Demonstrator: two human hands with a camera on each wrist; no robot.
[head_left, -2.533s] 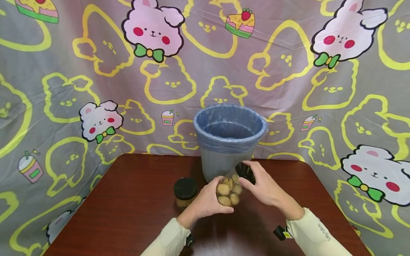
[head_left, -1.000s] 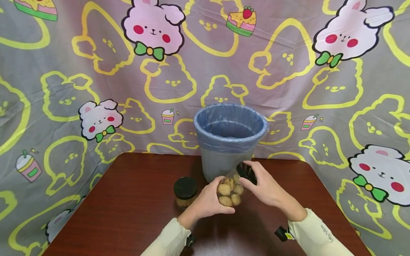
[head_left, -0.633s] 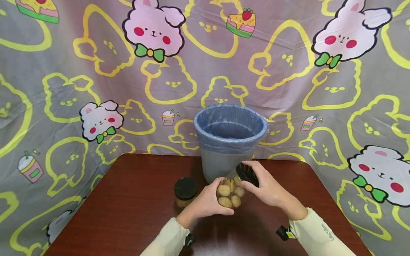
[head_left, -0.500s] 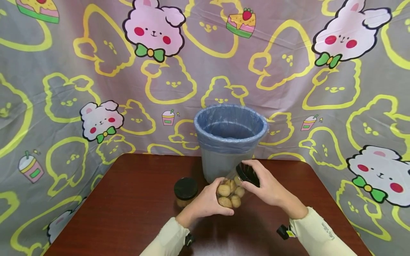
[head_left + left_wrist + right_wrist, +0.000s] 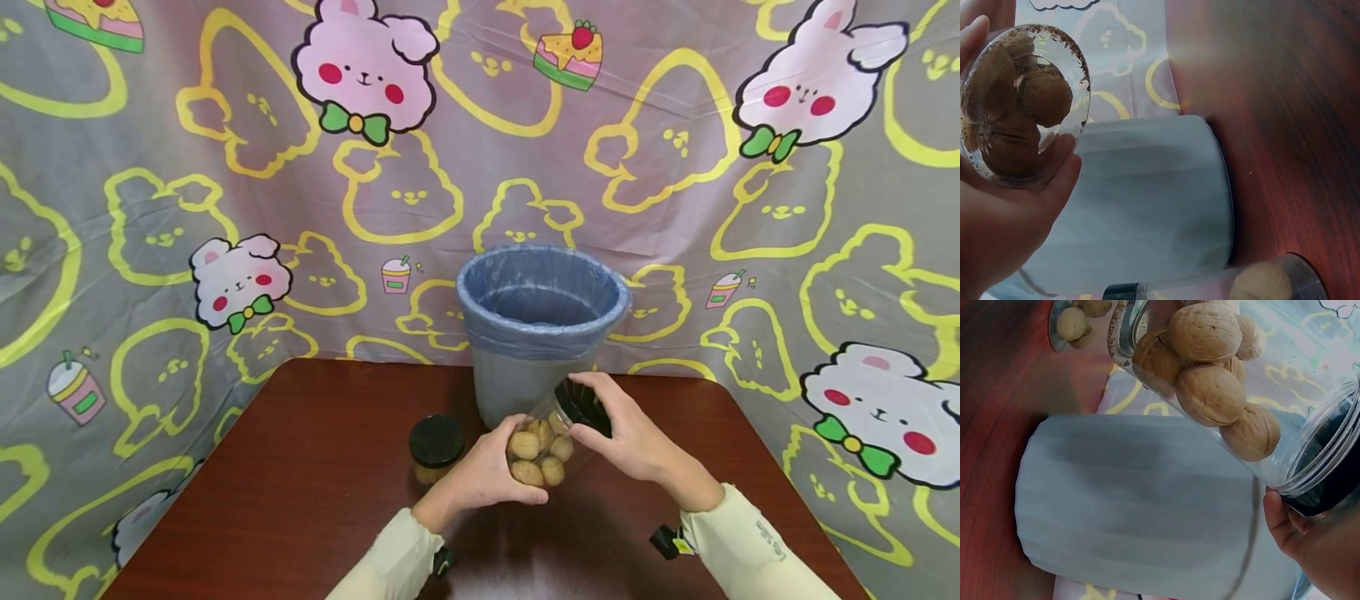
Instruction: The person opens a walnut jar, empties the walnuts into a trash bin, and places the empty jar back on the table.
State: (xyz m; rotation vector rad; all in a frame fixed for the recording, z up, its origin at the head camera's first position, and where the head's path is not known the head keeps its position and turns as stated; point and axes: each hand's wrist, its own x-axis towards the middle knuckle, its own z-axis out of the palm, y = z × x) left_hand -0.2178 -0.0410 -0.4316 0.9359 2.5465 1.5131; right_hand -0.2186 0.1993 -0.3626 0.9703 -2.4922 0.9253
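Note:
A clear jar of walnuts (image 5: 537, 450) is held tilted above the table, its mouth up and to the right. My left hand (image 5: 487, 471) grips the jar's body near the base; in the left wrist view its fingers wrap the round bottom. My right hand (image 5: 626, 433) grips the black lid (image 5: 583, 405) at the mouth. The right wrist view shows the jar's threaded neck (image 5: 1316, 447) bare beside the lid; whether the lid is fully free I cannot tell. Several walnuts (image 5: 1210, 394) lie inside. A second jar with a black lid (image 5: 437, 442) stands upright left of my left hand.
Behind the jar stands a grey bin (image 5: 517, 383) with a blue bag (image 5: 542, 333) over its rim. The dark red-brown table (image 5: 315, 467) extends to both sides. A patterned cloth (image 5: 420, 192) hangs behind and at the sides.
My right hand and the lid have shifted slightly to the right, and the lid has turned a little. The walnuts have settled slightly. My left hand stays nearly in place.

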